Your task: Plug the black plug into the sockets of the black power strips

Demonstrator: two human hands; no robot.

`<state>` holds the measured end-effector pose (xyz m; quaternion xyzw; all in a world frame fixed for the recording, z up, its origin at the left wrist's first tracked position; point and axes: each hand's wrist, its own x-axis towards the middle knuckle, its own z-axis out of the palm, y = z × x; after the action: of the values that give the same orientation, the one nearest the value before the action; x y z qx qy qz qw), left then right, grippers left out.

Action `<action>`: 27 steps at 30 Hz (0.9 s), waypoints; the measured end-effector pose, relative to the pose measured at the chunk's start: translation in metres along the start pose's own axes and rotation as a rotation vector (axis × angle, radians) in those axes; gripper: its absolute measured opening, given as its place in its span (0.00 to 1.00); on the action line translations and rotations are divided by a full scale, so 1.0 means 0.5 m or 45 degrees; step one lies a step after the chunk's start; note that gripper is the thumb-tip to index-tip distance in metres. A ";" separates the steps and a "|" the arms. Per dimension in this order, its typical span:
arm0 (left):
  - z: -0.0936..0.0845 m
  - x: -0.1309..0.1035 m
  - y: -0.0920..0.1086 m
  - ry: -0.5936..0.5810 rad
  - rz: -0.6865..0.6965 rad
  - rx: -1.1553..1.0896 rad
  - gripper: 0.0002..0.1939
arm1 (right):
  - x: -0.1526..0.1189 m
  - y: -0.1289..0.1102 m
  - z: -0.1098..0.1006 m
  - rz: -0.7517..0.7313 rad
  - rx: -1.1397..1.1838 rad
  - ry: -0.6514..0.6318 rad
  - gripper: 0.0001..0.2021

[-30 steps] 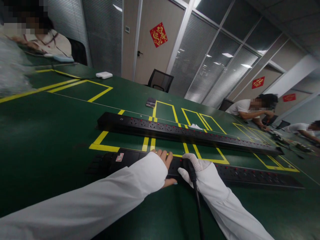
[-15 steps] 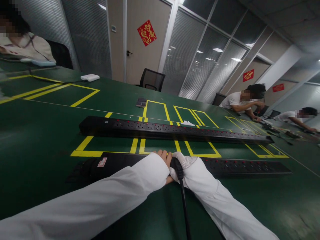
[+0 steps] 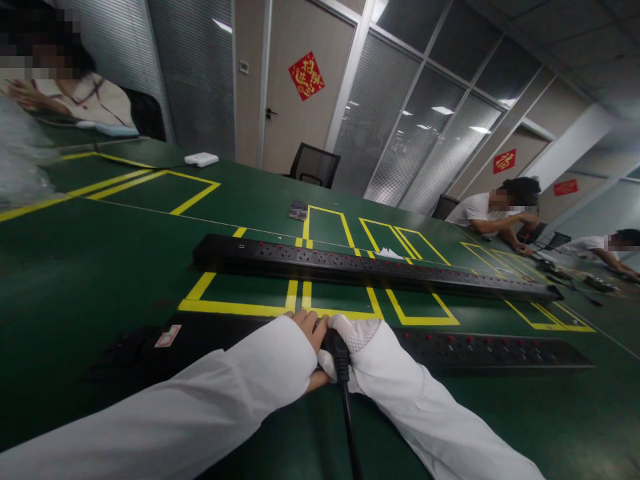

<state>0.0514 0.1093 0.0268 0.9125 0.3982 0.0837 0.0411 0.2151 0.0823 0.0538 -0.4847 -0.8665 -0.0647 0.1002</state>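
Note:
A long black power strip (image 3: pixel 480 350) with a row of sockets and small red lights lies along the near side of the table. My left hand (image 3: pixel 311 328), bare, is wrapped over the strip's middle, its thumb on the near side. Close against it, my right hand (image 3: pixel 353 333) in a white dotted glove grips a black plug (image 3: pixel 338 347) at the strip. The plug's pins and the socket under it are hidden. From the plug a thick black cord (image 3: pixel 351 427) runs down toward me. A white label (image 3: pixel 168 336) with red print sits near the strip's left end.
A second long black power strip (image 3: pixel 370 268) lies beyond, across yellow tape (image 3: pixel 235 307) on the green table (image 3: pixel 125 267). Farther off are a small dark item (image 3: pixel 299 211), crumpled white paper (image 3: pixel 389 253) and a white box (image 3: pixel 201 159). Several people sit around the table.
The view has shifted. The near power strip lies farther left against the yellow tape, and both hands have moved along with it, still holding the strip and plug.

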 end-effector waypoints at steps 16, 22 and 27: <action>0.027 0.007 0.000 0.150 -0.045 0.091 0.19 | 0.009 -0.001 0.006 -0.061 0.010 0.078 0.20; 0.021 0.007 0.001 0.135 -0.069 0.108 0.19 | 0.009 -0.003 0.005 -0.048 0.026 0.096 0.20; 0.008 0.003 -0.001 0.073 -0.032 0.079 0.21 | 0.009 -0.001 0.006 -0.035 0.047 0.086 0.20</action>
<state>0.0529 0.1109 0.0230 0.9055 0.4131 0.0968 0.0024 0.2119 0.0864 0.0517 -0.4683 -0.8703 -0.0665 0.1373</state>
